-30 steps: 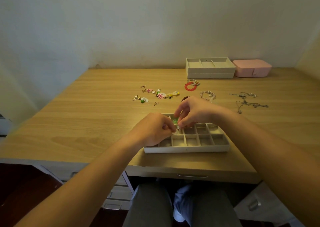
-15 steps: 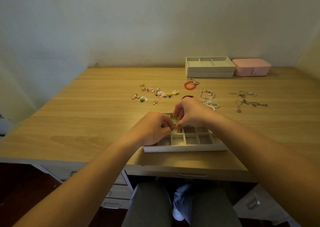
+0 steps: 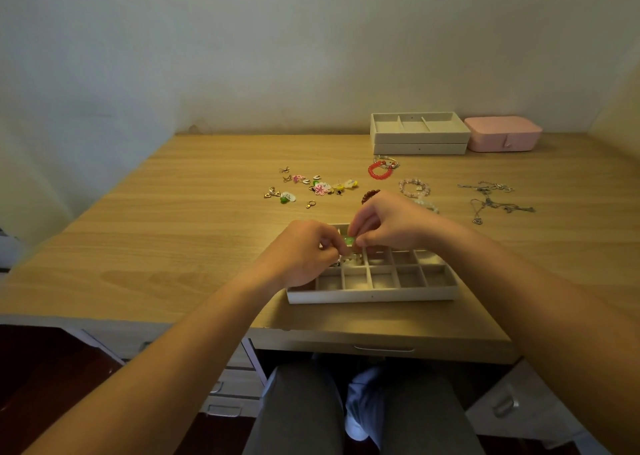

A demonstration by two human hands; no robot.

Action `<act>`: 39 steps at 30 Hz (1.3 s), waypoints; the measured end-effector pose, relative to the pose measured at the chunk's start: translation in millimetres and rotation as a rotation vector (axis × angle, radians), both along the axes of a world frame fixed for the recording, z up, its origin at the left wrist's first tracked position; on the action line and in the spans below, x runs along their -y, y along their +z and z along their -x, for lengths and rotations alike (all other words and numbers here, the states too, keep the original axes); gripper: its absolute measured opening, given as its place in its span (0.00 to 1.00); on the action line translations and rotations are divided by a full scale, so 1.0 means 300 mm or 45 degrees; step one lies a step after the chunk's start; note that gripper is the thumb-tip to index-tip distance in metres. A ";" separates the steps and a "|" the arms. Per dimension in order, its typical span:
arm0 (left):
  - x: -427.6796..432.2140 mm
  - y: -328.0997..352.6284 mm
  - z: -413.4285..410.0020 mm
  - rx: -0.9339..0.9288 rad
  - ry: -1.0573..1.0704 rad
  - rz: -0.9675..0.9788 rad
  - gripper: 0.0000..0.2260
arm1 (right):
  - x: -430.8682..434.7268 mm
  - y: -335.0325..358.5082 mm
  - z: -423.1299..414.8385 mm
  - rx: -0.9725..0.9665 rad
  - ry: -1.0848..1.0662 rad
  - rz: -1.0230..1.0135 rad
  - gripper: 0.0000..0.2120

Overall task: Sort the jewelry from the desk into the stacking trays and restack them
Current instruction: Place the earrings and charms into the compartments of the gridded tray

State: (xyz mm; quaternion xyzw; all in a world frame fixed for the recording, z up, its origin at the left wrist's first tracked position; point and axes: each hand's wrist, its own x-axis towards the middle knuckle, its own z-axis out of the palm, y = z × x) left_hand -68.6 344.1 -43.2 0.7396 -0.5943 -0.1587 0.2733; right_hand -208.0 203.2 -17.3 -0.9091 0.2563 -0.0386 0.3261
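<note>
Two hands (image 3: 304, 252) (image 3: 393, 224) pinch one green piece (image 3: 349, 240)

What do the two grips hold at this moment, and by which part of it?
A small green trinket, pinched between the left grip and the right grip, one on each side, above the tray. The exact part is too small to tell.

Left hand (image 3: 304, 250) covers the tray's (image 3: 374, 295) left cells; green piece (image 3: 349, 240) barely peeks between fingertips; dark bracelet (image 3: 370, 195) half hidden behind the right hand (image 3: 391, 222).

Wooden desk (image 3: 180, 232) (drawers beneath), plain wall (image 3: 242, 45).
</note>
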 end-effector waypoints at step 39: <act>-0.007 0.006 0.008 0.012 -0.019 -0.094 0.12 | -0.028 0.001 0.008 -0.220 0.107 0.190 0.16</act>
